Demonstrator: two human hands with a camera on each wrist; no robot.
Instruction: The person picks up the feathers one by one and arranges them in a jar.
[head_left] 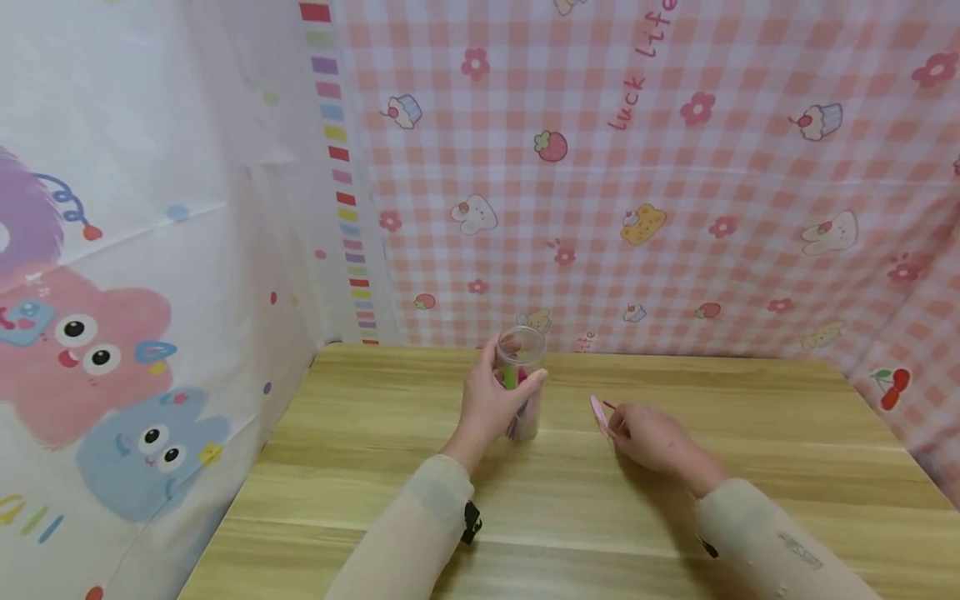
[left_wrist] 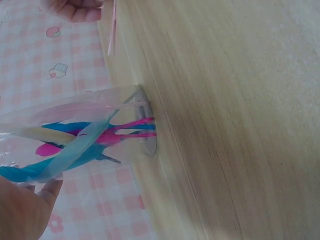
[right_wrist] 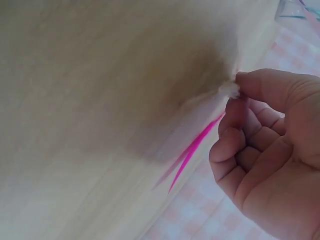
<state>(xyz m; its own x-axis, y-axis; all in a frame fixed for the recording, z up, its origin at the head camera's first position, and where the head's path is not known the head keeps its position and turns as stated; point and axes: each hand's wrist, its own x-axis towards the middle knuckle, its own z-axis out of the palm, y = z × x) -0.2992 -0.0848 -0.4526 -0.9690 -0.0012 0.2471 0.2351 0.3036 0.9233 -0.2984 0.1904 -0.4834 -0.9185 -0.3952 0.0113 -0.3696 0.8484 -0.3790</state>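
Observation:
My left hand [head_left: 491, 400] grips a clear plastic cup [head_left: 522, 346] from its left side, thumb and fingers around the wall. Inside the cup are several small plastic forks [left_wrist: 105, 135] in blue, magenta, green and pale tones, thin prongs toward the base. To the right of the cup, my right hand [head_left: 652, 433] pinches a pale pink fork [head_left: 598, 412] between thumb and forefinger, low over the table. In the right wrist view, magenta prongs [right_wrist: 192, 150] stick out beyond the curled fingers of that hand, their other end hidden behind them.
Both hands work over a wood-grain table [head_left: 360, 500]. A pink checked cloth [head_left: 600, 183] hangs along the table's back edge, and a white cloth with cartoon figures [head_left: 225, 275] hangs on the left.

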